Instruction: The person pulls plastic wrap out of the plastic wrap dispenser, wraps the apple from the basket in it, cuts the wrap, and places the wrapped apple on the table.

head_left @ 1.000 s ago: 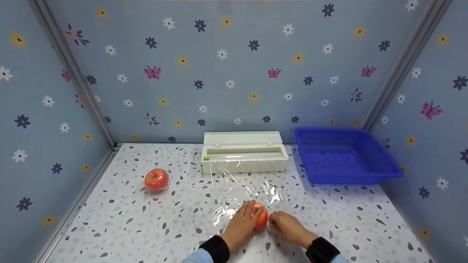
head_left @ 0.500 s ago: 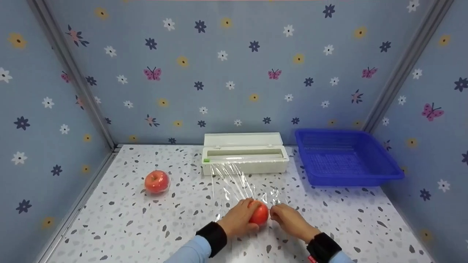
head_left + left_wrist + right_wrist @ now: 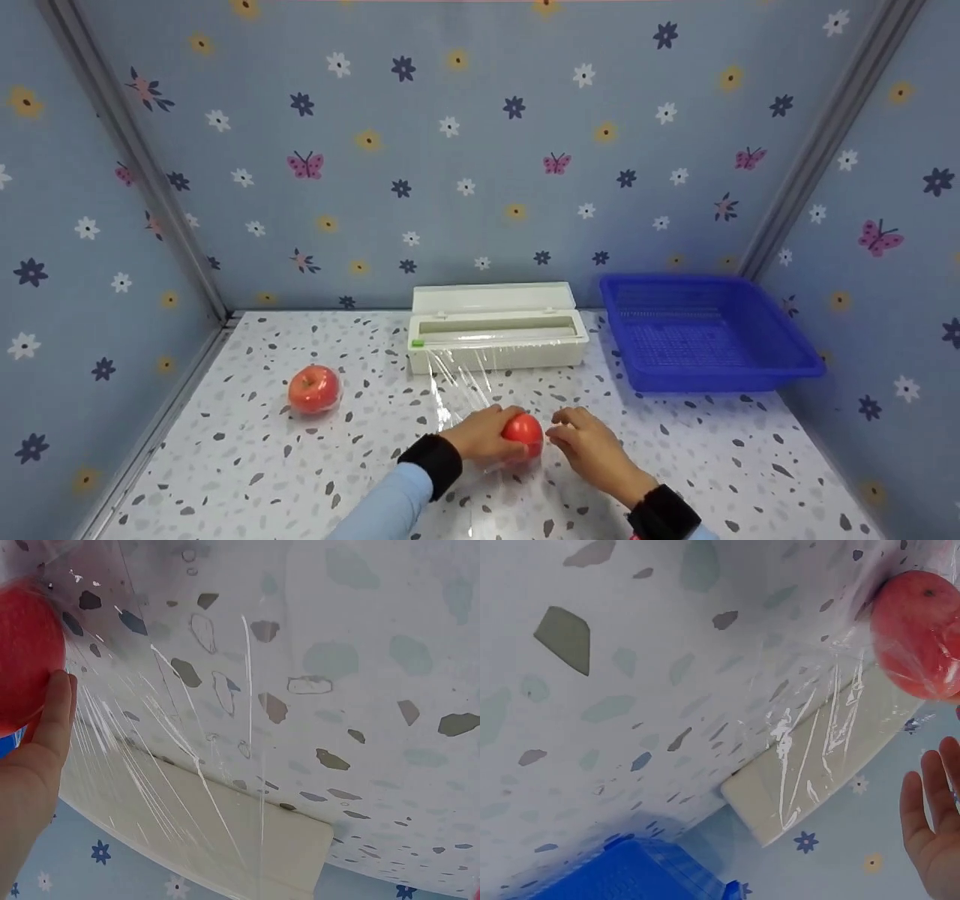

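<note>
We are apparently wrapping the round, red apple (image 3: 525,433) in clear plastic film (image 3: 457,379) stretching from the cream-white rectangular dispenser box (image 3: 499,358) behind it. Our left hand (image 3: 486,435) grips the apple, fingers curled round its side; our right hand (image 3: 596,456) is just beside it, fingers loosely bent, pinching nothing. Next, we likely need to draw the film snugly around. The apple looks glossy under creased film.

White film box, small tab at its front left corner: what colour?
Green; the tab shows best in the head view.
</note>
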Demonstrator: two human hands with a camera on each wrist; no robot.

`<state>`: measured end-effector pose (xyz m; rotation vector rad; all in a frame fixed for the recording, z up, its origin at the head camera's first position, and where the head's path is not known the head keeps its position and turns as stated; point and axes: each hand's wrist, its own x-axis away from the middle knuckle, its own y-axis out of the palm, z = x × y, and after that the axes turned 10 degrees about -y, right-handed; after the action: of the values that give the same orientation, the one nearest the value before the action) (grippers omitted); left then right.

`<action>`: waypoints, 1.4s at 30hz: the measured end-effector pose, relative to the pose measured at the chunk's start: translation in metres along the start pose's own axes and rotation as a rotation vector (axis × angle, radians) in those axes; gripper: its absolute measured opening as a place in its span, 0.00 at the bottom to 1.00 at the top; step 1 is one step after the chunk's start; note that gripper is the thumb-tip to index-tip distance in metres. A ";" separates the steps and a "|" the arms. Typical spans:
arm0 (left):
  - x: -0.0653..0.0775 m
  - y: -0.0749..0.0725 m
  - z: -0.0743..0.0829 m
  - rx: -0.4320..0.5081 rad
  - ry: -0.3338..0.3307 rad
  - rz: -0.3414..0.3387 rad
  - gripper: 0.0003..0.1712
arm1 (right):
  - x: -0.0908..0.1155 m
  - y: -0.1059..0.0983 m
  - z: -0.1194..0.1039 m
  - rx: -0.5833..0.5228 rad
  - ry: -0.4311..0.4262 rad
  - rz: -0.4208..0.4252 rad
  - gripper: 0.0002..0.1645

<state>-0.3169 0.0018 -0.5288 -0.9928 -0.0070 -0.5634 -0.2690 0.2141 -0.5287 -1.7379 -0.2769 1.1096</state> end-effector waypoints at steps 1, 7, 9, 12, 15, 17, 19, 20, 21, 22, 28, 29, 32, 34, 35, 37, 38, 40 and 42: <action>-0.002 -0.001 -0.001 0.005 0.004 -0.007 0.37 | 0.000 0.000 -0.002 0.020 -0.025 0.036 0.06; -0.013 -0.007 -0.005 0.031 0.015 -0.038 0.34 | 0.006 0.010 -0.016 0.097 -0.183 0.114 0.15; -0.015 -0.009 -0.007 0.040 -0.012 -0.052 0.35 | 0.008 0.015 -0.018 0.112 -0.186 0.052 0.18; -0.019 -0.010 -0.008 0.042 -0.034 -0.065 0.36 | 0.011 0.021 -0.017 0.154 -0.161 -0.045 0.23; -0.020 -0.012 -0.009 0.070 -0.045 -0.090 0.37 | 0.010 0.027 -0.016 0.197 -0.135 -0.095 0.27; -0.020 -0.013 -0.008 0.083 -0.042 -0.104 0.36 | 0.008 0.029 -0.015 0.206 -0.115 -0.108 0.29; -0.021 -0.015 -0.007 0.099 -0.046 -0.113 0.36 | 0.005 0.031 -0.014 0.189 -0.088 -0.125 0.30; -0.021 -0.015 -0.007 0.106 -0.052 -0.117 0.36 | 0.004 0.032 -0.014 0.176 -0.074 -0.138 0.30; -0.021 -0.016 -0.007 0.111 -0.056 -0.119 0.36 | 0.002 0.033 -0.013 0.161 -0.056 -0.152 0.31; -0.021 -0.016 -0.007 0.115 -0.062 -0.121 0.36 | 0.000 0.034 -0.013 0.146 -0.035 -0.169 0.33; -0.023 -0.019 -0.009 0.158 -0.103 -0.154 0.38 | -0.014 0.041 -0.006 0.089 0.065 -0.188 0.40; -0.023 -0.019 -0.009 0.170 -0.114 -0.157 0.38 | -0.016 0.043 -0.005 0.092 0.064 -0.171 0.40; -0.024 -0.017 -0.012 0.215 -0.132 -0.149 0.38 | -0.022 0.050 -0.003 0.149 0.039 -0.131 0.40; -0.025 -0.015 -0.014 0.233 -0.136 -0.140 0.37 | -0.027 0.055 -0.002 0.207 0.026 -0.131 0.40; -0.026 -0.016 -0.016 0.239 -0.129 -0.133 0.37 | -0.029 0.058 -0.001 0.233 0.023 -0.137 0.40; -0.027 -0.015 -0.018 0.247 -0.109 -0.114 0.36 | -0.033 0.062 0.000 0.288 0.032 -0.175 0.41; -0.028 -0.014 -0.019 0.256 -0.104 -0.106 0.35 | -0.034 0.064 0.000 0.301 0.040 -0.197 0.42; -0.029 -0.012 -0.022 0.270 -0.098 -0.084 0.35 | -0.037 0.067 0.001 0.318 0.061 -0.238 0.43; -0.028 -0.011 -0.025 0.295 -0.083 -0.056 0.34 | -0.040 0.069 0.002 0.321 0.079 -0.271 0.45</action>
<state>-0.3523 -0.0099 -0.5412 -0.7294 -0.1868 -0.5538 -0.3128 0.1582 -0.5649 -1.4078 -0.2604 0.8358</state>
